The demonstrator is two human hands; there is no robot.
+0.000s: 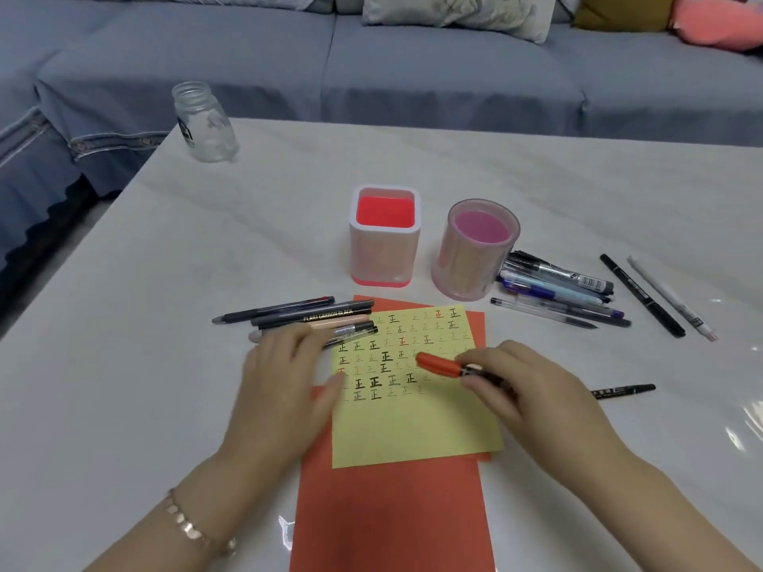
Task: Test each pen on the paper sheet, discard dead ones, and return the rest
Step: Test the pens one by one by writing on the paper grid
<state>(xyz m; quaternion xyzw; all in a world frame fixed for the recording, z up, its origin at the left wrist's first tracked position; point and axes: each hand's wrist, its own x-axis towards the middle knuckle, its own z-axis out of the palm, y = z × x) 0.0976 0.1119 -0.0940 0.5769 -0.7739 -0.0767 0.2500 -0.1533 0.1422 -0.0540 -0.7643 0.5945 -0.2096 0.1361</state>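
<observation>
The right hand has its grip closed on an orange-capped marker, pinching the barrel just behind the cap. The cap end juts ahead of the grip over the yellow paper sheet, probably ready for uncapping and a test stroke. The left hand, fingers flat, presses the sheet's far edge across from the grip, likely to steady it.

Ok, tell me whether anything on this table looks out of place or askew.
Nothing spilled or damaged. The yellow sheet lies crooked on the orange sheet, overhanging its right edge. The square holder and round holder stand empty, pens loose on the table beside them. The glass jar stands close to the table's far left edge.
</observation>
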